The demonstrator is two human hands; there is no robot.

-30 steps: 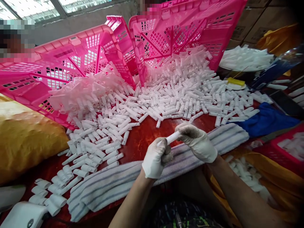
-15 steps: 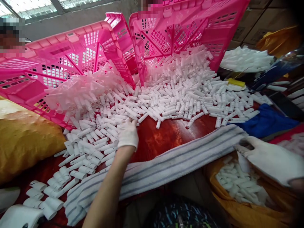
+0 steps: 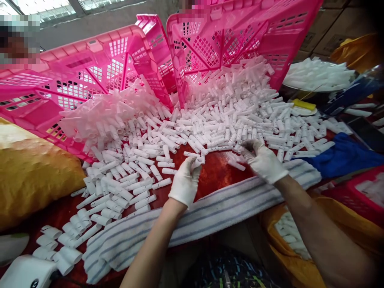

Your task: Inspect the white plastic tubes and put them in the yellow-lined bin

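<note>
Red tabletop [image 3: 214, 176], frame centre | your left hand [image 3: 184, 183] pinches a white tube [image 3: 198, 161] just left of centre | your right hand [image 3: 265, 162], right of centre: grip can't be told | likely light, smooth, crushable; hold mid-length, gently

Tubes [image 3: 231, 116]: on the tabletop [image 3: 214, 176], heaped beyond my left fingers [image 3: 189, 165] and right fingers [image 3: 252, 146], spreading left of both. Crates [image 3: 221, 52]: behind, partly around the heap. Towel [image 3: 210, 214]: my side of the fingers. Cloth [image 3: 345, 156]: right of the right fingers. Sack [image 3: 339, 212]: nearer me, rightward.
</note>
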